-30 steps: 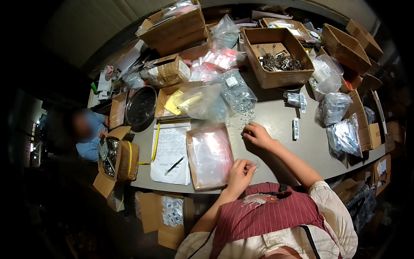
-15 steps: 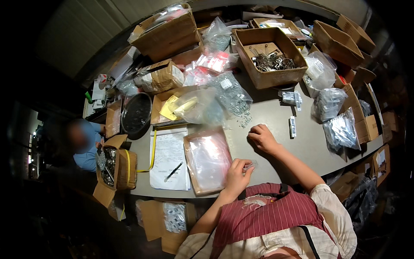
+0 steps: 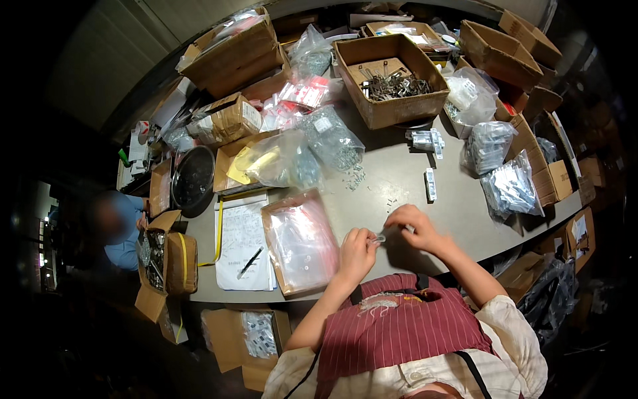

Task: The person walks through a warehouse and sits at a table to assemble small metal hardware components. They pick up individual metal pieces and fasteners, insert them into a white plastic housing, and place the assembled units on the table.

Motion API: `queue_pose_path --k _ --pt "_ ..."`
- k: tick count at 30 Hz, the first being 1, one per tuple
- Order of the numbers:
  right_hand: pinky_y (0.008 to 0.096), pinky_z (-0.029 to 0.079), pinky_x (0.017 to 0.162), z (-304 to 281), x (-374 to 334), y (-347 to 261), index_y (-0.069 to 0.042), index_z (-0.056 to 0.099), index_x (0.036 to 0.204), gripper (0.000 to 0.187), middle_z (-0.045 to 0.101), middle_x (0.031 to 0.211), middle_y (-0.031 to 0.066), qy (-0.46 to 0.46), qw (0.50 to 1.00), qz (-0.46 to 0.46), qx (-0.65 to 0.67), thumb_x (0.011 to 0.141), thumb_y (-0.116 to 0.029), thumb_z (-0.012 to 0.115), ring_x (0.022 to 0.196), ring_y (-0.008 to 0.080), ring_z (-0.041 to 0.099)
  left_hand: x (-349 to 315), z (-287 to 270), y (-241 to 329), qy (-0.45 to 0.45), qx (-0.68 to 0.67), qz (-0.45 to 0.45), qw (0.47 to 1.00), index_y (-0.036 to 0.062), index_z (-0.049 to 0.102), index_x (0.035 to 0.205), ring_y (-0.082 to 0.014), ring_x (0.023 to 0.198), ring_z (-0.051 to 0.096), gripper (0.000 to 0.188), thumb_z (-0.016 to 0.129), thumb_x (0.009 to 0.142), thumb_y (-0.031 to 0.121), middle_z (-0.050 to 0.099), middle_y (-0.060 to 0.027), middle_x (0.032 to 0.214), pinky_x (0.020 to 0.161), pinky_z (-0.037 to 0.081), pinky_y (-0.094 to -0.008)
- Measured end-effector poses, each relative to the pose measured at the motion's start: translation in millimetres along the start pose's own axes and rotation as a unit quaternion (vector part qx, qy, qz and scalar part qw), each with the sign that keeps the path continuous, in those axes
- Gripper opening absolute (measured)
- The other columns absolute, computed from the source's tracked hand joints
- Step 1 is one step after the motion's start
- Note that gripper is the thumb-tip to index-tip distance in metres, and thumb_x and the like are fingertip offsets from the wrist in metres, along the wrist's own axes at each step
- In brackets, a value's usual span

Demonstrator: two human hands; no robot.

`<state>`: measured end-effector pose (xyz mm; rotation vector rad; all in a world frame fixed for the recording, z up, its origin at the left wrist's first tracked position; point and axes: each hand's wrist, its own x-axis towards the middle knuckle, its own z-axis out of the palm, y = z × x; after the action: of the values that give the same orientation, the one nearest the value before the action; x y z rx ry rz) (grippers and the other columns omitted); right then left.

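Note:
My left hand (image 3: 357,255) pinches a small clear plastic bag (image 3: 379,239), whose edge sticks out past the fingertips. Close to its right side is my right hand (image 3: 419,229), fingers curled and pointing at the bag; whatever they may hold is hidden. Beyond the hands, a few loose small screws (image 3: 391,202) lie on the grey table (image 3: 392,169). A pile of similar screws (image 3: 355,177) spills from a large clear bag (image 3: 330,136). Left of my left hand stands a shallow cardboard box (image 3: 300,243) of flat clear plastic bags.
Papers (image 3: 242,229) with a black pen (image 3: 250,262) lie at left. A deep cardboard box (image 3: 392,83) of metal parts stands at the back. Small packed pieces (image 3: 430,185) and filled clear bags (image 3: 513,186) are at right. Another person (image 3: 119,229) is at the far left.
My left hand has moved up and slightly left with the small bag. My right hand has drawn back toward me and now meets it. The whole view has shifted left a little.

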<state>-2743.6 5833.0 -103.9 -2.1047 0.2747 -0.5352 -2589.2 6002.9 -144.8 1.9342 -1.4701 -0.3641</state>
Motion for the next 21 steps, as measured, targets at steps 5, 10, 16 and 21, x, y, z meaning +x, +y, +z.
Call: queue_pose_path --k 5,10,16,21 --pt "0.0582 0.024 0.119 9.6 -19.2 -9.6 -0.011 0.071 0.111 0.043 0.067 0.123 0.0086 -0.145 0.982 0.002 -0.120 0.070 -0.007 0.061 0.130 0.0344 0.049 1.7 5.0 10.3 0.005 -0.022 0.048 0.999 0.0026 0.067 0.100 -0.0370 0.096 0.060 0.019 0.065 0.082 0.009 0.065 -0.0148 0.095 0.089 0.046 -0.0473" --pt "0.0580 0.024 0.118 -0.5 -27.2 -24.6 -0.014 0.070 0.125 0.056 0.058 0.136 0.0150 -0.185 0.971 -0.018 -0.148 0.068 -0.014 0.070 0.136 0.0390 0.044 6.2 -6.1 37.6 0.069 0.072 0.061 0.993 0.0000 0.059 0.113 -0.0392 0.099 0.060 0.038 0.071 0.077 0.003 0.062 -0.0177 0.101 0.091 0.047 -0.0491" --pt "0.0424 0.053 0.085 10.1 3.2 52.8 -0.006 0.067 0.118 0.041 0.061 0.114 0.0176 -0.008 0.988 0.107 -0.107 0.078 -0.011 0.073 0.097 0.0349 0.064 0.6 31.2 10.1 0.005 -0.030 -0.072 0.997 0.0017 0.063 0.106 -0.0394 0.097 0.063 0.030 0.073 0.079 0.009 0.065 -0.0195 0.101 0.085 0.050 -0.0482" --pt "0.0457 0.053 0.078 10.0 40.7 70.8 0.000 0.062 0.100 0.032 0.063 0.093 0.0180 0.004 0.955 0.112 -0.275 0.078 -0.014 0.079 0.087 0.0378 0.064 3.9 24.4 27.4 -0.013 -0.110 -0.127 0.986 0.0036 0.060 0.114 -0.0335 0.097 0.065 0.038 0.077 0.080 0.009 0.066 -0.0154 0.102 0.086 0.051 -0.0444"
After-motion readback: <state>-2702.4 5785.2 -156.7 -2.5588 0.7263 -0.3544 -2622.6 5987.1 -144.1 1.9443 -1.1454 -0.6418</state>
